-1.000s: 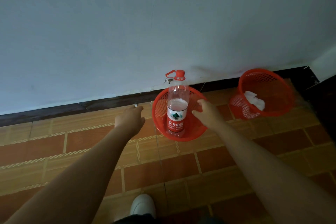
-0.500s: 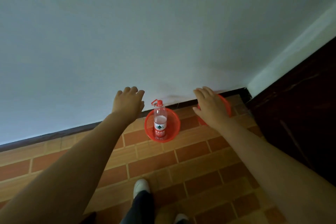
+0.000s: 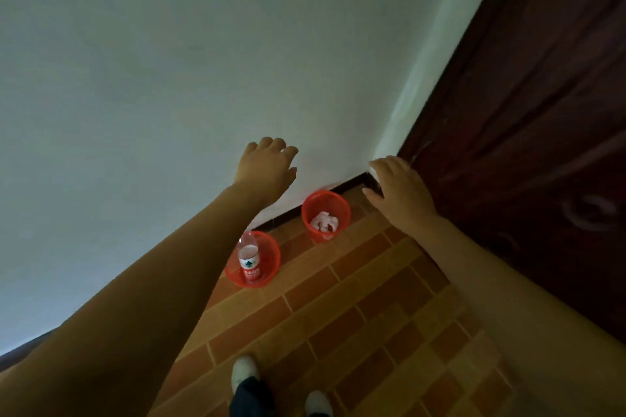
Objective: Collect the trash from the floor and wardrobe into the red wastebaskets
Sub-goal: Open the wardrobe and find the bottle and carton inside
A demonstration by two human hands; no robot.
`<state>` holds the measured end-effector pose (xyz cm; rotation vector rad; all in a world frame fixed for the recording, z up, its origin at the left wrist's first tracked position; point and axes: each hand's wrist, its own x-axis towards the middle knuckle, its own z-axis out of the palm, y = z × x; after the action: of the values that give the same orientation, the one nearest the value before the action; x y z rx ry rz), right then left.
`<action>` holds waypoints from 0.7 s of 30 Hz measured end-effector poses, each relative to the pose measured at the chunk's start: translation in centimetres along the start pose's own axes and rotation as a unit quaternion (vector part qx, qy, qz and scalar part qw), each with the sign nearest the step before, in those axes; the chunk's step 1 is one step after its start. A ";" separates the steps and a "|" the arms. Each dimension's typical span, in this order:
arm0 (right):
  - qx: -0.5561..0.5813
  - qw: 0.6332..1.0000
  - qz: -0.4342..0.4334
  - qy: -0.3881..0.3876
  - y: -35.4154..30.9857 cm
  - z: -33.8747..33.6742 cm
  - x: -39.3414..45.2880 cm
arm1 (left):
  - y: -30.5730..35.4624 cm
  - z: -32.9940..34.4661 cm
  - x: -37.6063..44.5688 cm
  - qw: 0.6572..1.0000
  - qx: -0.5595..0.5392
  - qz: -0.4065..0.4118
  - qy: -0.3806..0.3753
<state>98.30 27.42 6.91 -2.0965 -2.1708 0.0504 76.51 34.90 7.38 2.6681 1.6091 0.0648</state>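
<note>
Two red wastebaskets stand on the tiled floor by the wall. The left wastebasket [image 3: 267, 261] holds an upright plastic bottle [image 3: 249, 261] with a red label; my left forearm hides its cap. The right wastebasket [image 3: 338, 210] holds crumpled white paper [image 3: 324, 222]. My left hand [image 3: 266, 167] is raised well above the baskets, fingers apart, holding nothing. My right hand [image 3: 401, 191] is also raised and empty with fingers spread, close to the edge of the dark wooden wardrobe [image 3: 528, 132].
A white wall [image 3: 169, 78] with a dark skirting board [image 3: 349, 184] fills the left and top. Brown brick-pattern floor tiles [image 3: 338, 315] run between wall and wardrobe. My white shoes [image 3: 244, 371] show at the bottom edge.
I have stood up and turned right. Both empty hands rose away from the bottle basket, the baskets look smaller and farther, and the wardrobe now fills the right side.
</note>
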 end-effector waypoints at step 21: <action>-0.030 0.862 0.497 0.097 4.0 -3.3 -27.3 | 21.9 -0.3 0.8 0.892 -0.106 0.438 0.009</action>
<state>103.48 0.16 7.99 -2.8417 -0.7984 -0.1302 96.26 25.37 8.60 2.9439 0.2481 0.2570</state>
